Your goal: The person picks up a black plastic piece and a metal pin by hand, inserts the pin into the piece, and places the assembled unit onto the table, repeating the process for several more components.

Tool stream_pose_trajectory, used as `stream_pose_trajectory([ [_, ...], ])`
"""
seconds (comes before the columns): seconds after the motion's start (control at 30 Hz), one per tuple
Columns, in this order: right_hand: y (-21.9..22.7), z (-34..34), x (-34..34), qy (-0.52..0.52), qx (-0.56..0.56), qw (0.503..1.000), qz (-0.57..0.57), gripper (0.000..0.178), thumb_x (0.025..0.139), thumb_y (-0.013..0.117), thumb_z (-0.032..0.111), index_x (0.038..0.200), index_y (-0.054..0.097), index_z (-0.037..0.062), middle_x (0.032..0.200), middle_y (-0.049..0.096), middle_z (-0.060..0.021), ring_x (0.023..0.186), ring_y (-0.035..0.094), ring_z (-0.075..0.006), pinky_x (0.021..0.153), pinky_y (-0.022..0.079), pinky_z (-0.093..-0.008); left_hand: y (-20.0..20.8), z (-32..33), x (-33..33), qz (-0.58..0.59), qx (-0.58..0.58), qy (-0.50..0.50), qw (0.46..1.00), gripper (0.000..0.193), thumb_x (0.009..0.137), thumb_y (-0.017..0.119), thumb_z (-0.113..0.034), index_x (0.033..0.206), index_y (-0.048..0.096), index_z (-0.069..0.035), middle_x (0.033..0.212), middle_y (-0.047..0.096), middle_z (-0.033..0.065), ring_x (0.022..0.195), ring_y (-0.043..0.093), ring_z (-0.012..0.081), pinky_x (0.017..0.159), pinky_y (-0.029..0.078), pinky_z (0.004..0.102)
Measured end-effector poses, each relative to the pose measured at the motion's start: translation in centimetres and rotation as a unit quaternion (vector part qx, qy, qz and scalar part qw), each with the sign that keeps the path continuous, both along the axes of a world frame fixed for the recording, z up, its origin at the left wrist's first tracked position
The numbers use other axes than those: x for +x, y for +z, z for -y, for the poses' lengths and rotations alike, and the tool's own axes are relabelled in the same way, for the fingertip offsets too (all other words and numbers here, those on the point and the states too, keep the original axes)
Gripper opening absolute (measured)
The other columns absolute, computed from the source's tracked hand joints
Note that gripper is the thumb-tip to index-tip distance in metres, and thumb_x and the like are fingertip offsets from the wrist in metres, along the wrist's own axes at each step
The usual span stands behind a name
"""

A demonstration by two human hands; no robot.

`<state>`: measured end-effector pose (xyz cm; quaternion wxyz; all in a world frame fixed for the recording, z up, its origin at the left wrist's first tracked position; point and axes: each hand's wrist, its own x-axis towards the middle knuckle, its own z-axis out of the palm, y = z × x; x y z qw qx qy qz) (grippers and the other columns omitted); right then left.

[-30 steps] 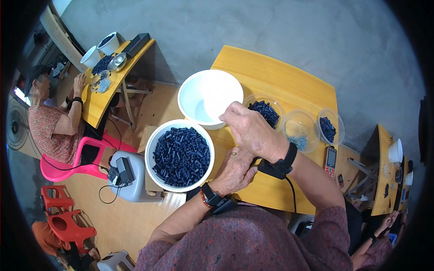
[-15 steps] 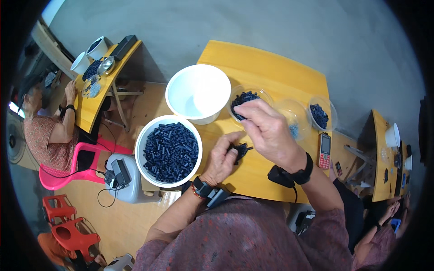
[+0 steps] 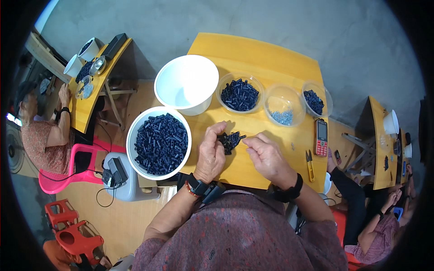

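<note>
My left hand (image 3: 211, 153) rests on the yellow table (image 3: 253, 49), its fingers extended and curved beside a small heap of short black tubes (image 3: 229, 142). Opposite it, my right hand (image 3: 267, 158) pinches thumb and forefinger together at the heap's right edge, around what looks like the end of one small black tube (image 3: 243, 137). Left of my hands stands a white bucket (image 3: 132, 147) full of such tubes (image 3: 162, 144). Behind the heap is a clear bowl (image 3: 221, 102) with more tubes (image 3: 240, 95). Another clear bowl (image 3: 284, 95) holds small silvery metal pieces (image 3: 282, 118).
An empty-looking white bucket (image 3: 185, 86) stands behind the full one. At the right are another clear bowl of tubes (image 3: 313, 102), a red-and-black phone (image 3: 321, 137) and yellow-handled snips (image 3: 310, 166). Co-workers (image 3: 45, 140) sit at side tables; a pink chair (image 3: 63, 180) is at left.
My right hand has come back from over the tube bowl to the heap. My left thumb has drawn away from the heap. The view has shifted slightly, and the snips are now uncovered.
</note>
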<state>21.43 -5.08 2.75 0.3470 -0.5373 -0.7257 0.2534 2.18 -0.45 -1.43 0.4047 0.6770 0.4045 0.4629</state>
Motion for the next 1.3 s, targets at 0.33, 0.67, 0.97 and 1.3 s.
stream_pose_trajectory([
  [0.33,-1.2,-0.2,-1.4,0.053,0.018,0.994,0.090,0.028,0.087,0.058,-0.003,0.114,0.063,-0.0045,0.101,0.060,-0.0192,0.087,0.064,-0.0368,0.074,0.053,-0.0429,0.7,3.1,-0.9,-0.230,0.101,0.023,0.968,0.048,0.080,0.052,0.009,0.127,0.054,0.007,0.132,0.053,0.0275,0.121,0.052,0.0423,0.105,0.040,0.0462],
  [0.67,-0.8,1.2,-0.9,0.043,0.011,0.997,0.066,0.032,0.086,0.054,-0.003,0.117,0.062,-0.0042,0.101,0.059,-0.0184,0.091,0.063,-0.0354,0.078,0.053,-0.0419,1.1,4.7,-2.4,-0.276,0.105,0.011,0.955,0.051,0.080,0.058,0.004,0.131,0.054,0.006,0.137,0.052,0.0252,0.128,0.050,0.0390,0.109,0.038,0.0447],
  [0.97,-1.8,1.4,-0.5,0.049,0.036,0.997,0.042,0.028,0.085,0.056,-0.005,0.113,0.064,-0.0050,0.096,0.061,-0.0195,0.086,0.065,-0.0351,0.075,0.054,-0.0396,0.1,4.6,-2.4,-0.313,0.135,0.022,0.940,0.049,0.080,0.062,-0.001,0.128,0.058,0.003,0.139,0.053,0.0214,0.126,0.051,0.0394,0.108,0.039,0.0465],
  [1.3,-1.0,0.7,-0.8,-0.021,0.034,0.999,0.008,0.026,0.085,0.061,-0.007,0.111,0.066,-0.0057,0.097,0.063,-0.0185,0.085,0.065,-0.0322,0.076,0.053,-0.0357,0.5,4.7,-2.3,-0.341,0.143,0.021,0.929,0.051,0.079,0.068,-0.008,0.128,0.058,0.000,0.142,0.051,0.0179,0.125,0.050,0.0390,0.106,0.039,0.0492],
])
